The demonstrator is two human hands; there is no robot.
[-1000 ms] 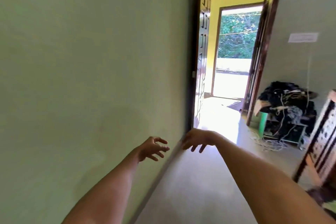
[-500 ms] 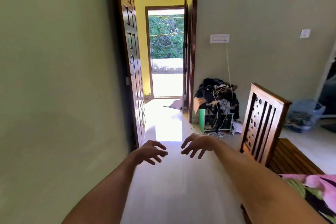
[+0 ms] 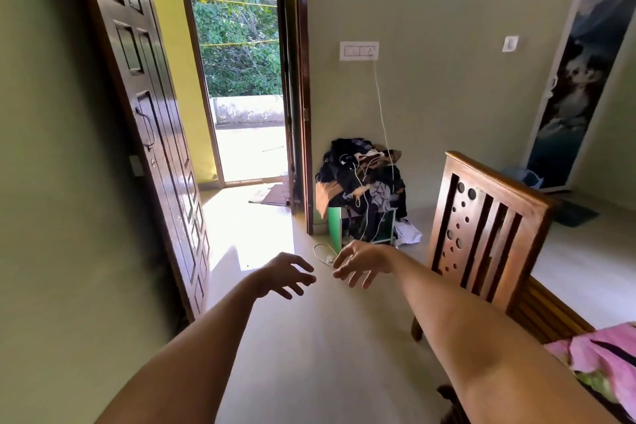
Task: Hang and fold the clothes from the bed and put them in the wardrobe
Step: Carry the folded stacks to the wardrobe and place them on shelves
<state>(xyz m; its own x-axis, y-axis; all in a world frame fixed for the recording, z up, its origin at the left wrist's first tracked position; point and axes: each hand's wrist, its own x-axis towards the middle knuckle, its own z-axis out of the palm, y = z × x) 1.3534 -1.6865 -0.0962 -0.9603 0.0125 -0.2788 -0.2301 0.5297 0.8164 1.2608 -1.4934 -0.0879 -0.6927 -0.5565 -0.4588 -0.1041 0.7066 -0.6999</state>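
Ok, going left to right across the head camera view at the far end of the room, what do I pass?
From the left: open wooden door → bright doorway to outside → pile of dark clothes → wooden bed end → tall picture panel.

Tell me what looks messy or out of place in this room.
A heap of dark clothes tangled with white cables spills over a small stand by the doorway; one cable loop trails loose across the floor.
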